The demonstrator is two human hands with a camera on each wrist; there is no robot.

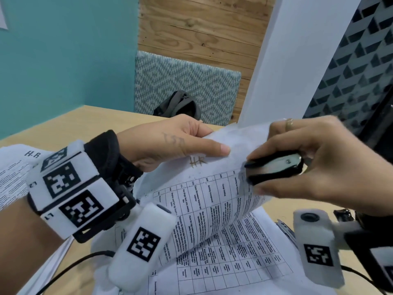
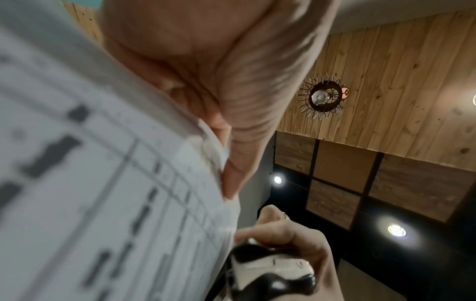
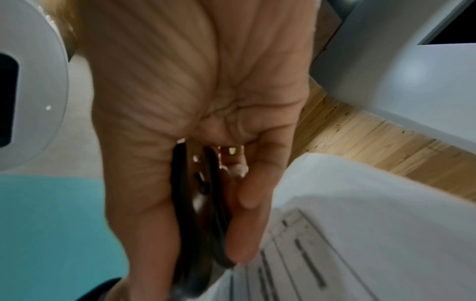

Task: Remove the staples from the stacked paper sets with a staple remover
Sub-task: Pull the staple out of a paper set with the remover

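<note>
The head view looks forward and down from above the desk (image 1: 63, 124), taking in both hands, the lifted paper (image 1: 212, 188) and the far wall. The left wrist view sits very close under the left hand (image 2: 206, 81), facing upward past it to the wooden ceiling; blurred paper fills its left side. The right wrist view looks along the right hand (image 3: 193, 91) from close in. All three share the paper and the staple remover (image 1: 274, 167).
</note>
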